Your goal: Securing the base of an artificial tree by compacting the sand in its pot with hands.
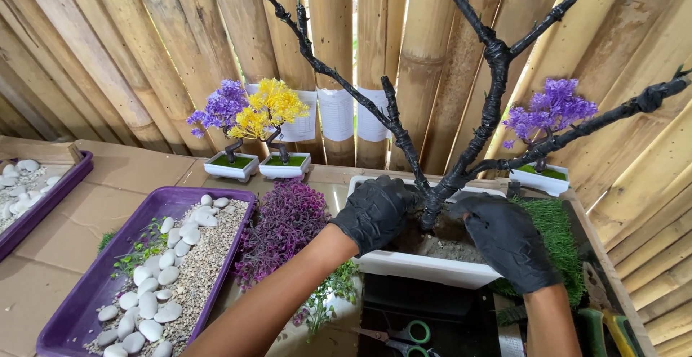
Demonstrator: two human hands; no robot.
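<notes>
Hands in black gloves press into the soil of a white rectangular planter [425, 267], one on each side of a bare black-wrapped tree trunk [440, 198] that stands upright in the planter. The left hand [373, 213] lies curled against the soil just left of the trunk's base, fingers bent and closed on nothing that can be seen. The right hand [508, 240] rests palm down just right of the trunk, fingers spread flat over the soil and the planter's rim, gripping nothing. The trunk's branches [497, 61] fork up and outward above the planter, in front of a bamboo wall [144, 47]. A clump of purple foliage [285, 227] lies just left of the planter, and a purple tray [94, 285] of gravel and white pebbles sits farther left. A mat of green artificial grass [559, 234] lies right of the planter. Scissors with green handles [404, 337] lie in front of it. Behind the planter, three small potted model trees stand: purple [223, 108] and yellow [272, 108] to the left, another purple one [549, 108] to the right.
</notes>
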